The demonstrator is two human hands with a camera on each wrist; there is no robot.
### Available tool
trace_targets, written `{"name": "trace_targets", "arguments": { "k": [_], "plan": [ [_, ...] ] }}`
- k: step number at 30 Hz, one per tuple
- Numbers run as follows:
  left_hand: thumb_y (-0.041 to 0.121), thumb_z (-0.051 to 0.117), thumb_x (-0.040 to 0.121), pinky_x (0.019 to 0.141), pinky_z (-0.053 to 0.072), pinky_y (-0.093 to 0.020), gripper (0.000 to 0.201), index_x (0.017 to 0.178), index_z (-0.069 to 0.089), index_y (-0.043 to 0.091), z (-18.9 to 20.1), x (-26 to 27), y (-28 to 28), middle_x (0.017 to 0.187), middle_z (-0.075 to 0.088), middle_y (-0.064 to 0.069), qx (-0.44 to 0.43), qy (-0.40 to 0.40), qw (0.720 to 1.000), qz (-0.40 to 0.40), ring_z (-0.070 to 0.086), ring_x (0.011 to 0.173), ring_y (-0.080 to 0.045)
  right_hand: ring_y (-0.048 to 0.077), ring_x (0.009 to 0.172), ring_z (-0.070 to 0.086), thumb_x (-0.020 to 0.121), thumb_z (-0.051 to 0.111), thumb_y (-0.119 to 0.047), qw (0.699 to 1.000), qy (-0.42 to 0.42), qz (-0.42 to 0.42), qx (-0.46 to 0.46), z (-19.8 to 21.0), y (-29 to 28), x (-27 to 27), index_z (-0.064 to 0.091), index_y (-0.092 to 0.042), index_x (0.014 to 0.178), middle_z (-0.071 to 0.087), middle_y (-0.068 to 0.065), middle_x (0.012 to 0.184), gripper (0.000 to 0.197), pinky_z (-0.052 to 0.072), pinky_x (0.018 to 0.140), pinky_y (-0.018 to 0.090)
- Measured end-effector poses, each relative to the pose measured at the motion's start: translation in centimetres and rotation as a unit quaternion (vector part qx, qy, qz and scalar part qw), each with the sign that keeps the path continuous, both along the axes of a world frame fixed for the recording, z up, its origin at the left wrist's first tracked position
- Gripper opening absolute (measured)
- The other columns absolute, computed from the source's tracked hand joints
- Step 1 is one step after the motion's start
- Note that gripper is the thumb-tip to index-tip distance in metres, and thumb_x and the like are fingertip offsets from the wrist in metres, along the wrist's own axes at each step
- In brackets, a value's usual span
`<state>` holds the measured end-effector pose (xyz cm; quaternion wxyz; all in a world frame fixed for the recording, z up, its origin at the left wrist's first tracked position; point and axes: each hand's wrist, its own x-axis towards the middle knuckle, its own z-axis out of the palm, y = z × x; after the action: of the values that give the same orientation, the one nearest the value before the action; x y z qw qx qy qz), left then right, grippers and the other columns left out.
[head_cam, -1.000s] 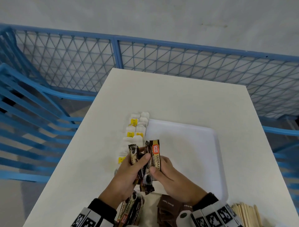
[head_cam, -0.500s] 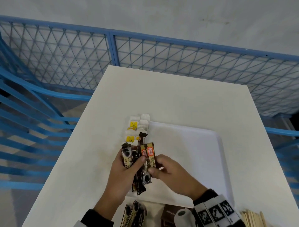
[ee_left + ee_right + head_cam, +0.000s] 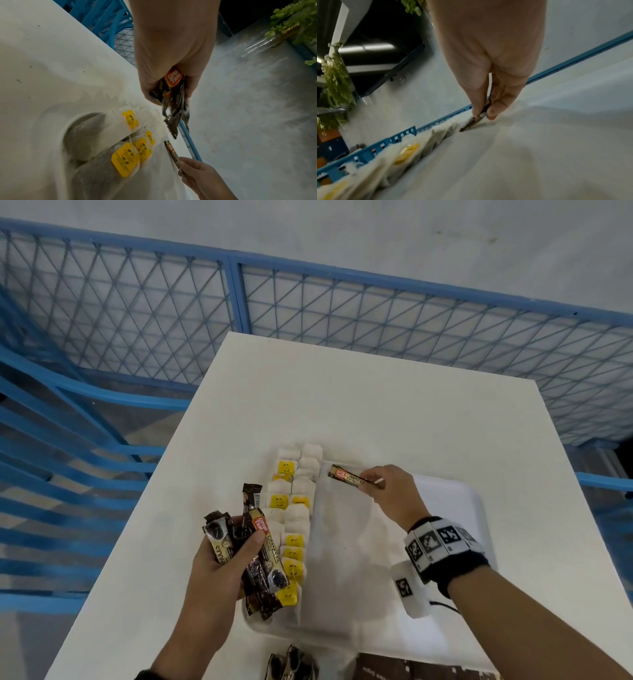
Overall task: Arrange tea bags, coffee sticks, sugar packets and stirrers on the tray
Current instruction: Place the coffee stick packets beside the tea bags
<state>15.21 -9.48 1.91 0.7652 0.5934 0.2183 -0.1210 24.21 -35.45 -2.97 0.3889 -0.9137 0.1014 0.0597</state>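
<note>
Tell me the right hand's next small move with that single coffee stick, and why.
Probably lower it flat and release: the right hand pinches one coffee stick at the tray's far end, beside the tea bags, while the left hand holds more sticks.

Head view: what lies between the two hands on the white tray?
In the head view, rows of white tea bags with yellow tags and bare white plastic tray separate left hand and right hand.

Head view steeply downward; close wrist views, shared tray [image 3: 476, 508].

White table [image 3: 376, 405] w/ blue mesh fence [image 3: 137, 313], grey concrete floor [image 3: 342, 231], greenery [image 3: 295, 20].
</note>
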Motion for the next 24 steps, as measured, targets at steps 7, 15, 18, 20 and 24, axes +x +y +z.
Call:
{"name": "trace_targets", "arguments": {
  "k": [7,15,18,20,24],
  "plan": [
    [0.014,0.064,0.082,0.057,0.055,-0.033,0.027,0.109,0.064,0.012,-0.5,-0.1,0.0,0.090,0.074,-0.008,0.005,0.020,1.000,-0.002,0.072,0.076,-0.022,0.023,0.104,0.050,0.090,0.055,-0.013,0.985,-0.053,0.048,-0.154,-0.3,1.4,0.6,0.062,-0.010,0.115,0.054,0.008,0.112,0.026,0.046,0.086,0.032],
    [0.015,0.065,0.081,0.065,0.056,-0.038,0.027,0.107,0.064,0.015,-0.7,-0.1,-0.3,0.095,0.074,-0.010,0.025,0.022,0.999,-0.004,0.071,0.084,-0.027,0.031,0.125,0.039,0.088,0.042,-0.001,0.964,-0.006,0.133,-0.231,-0.3,5.4,-2.8,0.042,-0.005,0.136,0.040,0.014,0.136,0.048,0.040,0.098,0.038],
    [0.014,0.065,0.081,0.071,0.057,-0.042,0.027,0.109,0.064,0.015,-0.7,-0.1,-0.4,0.097,0.074,-0.009,0.022,0.023,0.999,-0.011,0.071,0.087,-0.028,0.026,0.135,0.025,0.090,0.038,-0.004,0.957,0.038,0.145,-0.250,-0.2,5.6,-2.7,0.026,-0.007,0.143,0.025,0.010,0.146,0.055,0.034,0.104,0.034],
    [0.014,0.065,0.081,0.074,0.057,-0.046,0.030,0.112,0.063,0.014,-0.7,0.0,-0.4,0.099,0.073,-0.011,0.016,0.024,0.999,-0.016,0.071,0.089,-0.030,0.026,0.135,0.024,0.090,0.037,-0.003,0.954,0.039,0.147,-0.257,-0.1,5.6,-2.5,0.024,-0.007,0.144,0.024,0.011,0.146,0.056,0.033,0.105,0.033],
    [0.017,0.065,0.079,0.075,0.056,-0.046,0.033,0.112,0.063,0.015,-1.0,0.0,-0.4,0.101,0.073,-0.011,0.003,0.035,0.999,-0.029,0.070,0.090,-0.031,0.026,0.137,0.022,0.091,0.037,-0.003,0.952,0.046,0.153,-0.260,0.0,5.6,-2.1,0.022,-0.006,0.145,0.023,0.011,0.147,0.056,0.033,0.106,0.034]
  ]
}}
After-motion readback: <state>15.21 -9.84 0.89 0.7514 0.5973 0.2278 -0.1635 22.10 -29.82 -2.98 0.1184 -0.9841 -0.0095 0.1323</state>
